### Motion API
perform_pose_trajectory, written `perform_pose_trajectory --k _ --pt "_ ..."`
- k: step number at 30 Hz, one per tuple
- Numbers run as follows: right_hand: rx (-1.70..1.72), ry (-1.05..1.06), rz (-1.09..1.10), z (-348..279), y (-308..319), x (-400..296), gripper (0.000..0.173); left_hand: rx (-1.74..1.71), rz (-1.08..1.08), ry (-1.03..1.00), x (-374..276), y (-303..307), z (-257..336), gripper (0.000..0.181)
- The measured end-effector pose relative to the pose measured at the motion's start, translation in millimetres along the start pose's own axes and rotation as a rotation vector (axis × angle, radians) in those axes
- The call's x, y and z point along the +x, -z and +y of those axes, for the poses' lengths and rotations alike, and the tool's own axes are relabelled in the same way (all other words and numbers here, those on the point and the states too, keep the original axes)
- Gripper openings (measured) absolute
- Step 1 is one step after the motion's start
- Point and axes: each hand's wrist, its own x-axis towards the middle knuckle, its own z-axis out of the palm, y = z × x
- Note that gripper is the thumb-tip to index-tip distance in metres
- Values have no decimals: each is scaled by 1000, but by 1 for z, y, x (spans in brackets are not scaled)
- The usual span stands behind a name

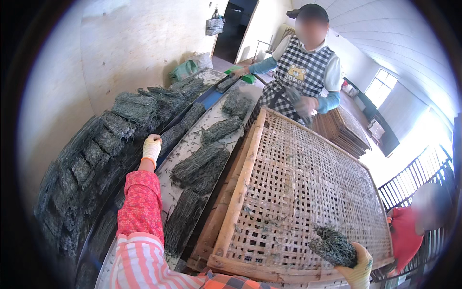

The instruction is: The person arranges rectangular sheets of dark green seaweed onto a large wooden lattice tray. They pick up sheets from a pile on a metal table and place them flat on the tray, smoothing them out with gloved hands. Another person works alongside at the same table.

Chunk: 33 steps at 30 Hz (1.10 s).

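Note:
My right hand (357, 267), in a pale glove, grips a clump of dark green strands (332, 246) over the near right corner of a woven bamboo tray (299, 188). The strands look like noodles or seaweed. A wooden frame edges the tray, and a few loose bits lie on its weave. My left hand (152, 147), also gloved, reaches out to the left with fingers curled, beside the strand bundles (172, 136) in a narrow blue-bottomed channel (212, 98). Its fingertips are hidden, so I cannot tell whether it holds anything.
More bundles (202, 164) rest on a pale ledge (187, 142); others are piled (135, 106) against the wall. A co-worker in a checked apron (303, 59) stands beyond the tray, one hand at the channel's far end. Stacked trays (341, 126) stand behind. Another person (404, 234) is at right.

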Motion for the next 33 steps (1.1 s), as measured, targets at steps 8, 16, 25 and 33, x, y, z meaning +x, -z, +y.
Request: perform_pose_trajectory --k 8,16,25,33 --pt "-322 190 188 -45 20 -6 69 29 -513 -743 -162 39 254 64" --pt "-328 685 17 -102 -2 54 66 -396 -624 -1562 -350 75 328 55" --pt "1 481 231 -33 26 -28 53 -347 -243 -589 -226 80 241 46" --pt "71 173 186 1 -42 -56 51 -508 -132 -35 -32 31 106 47"
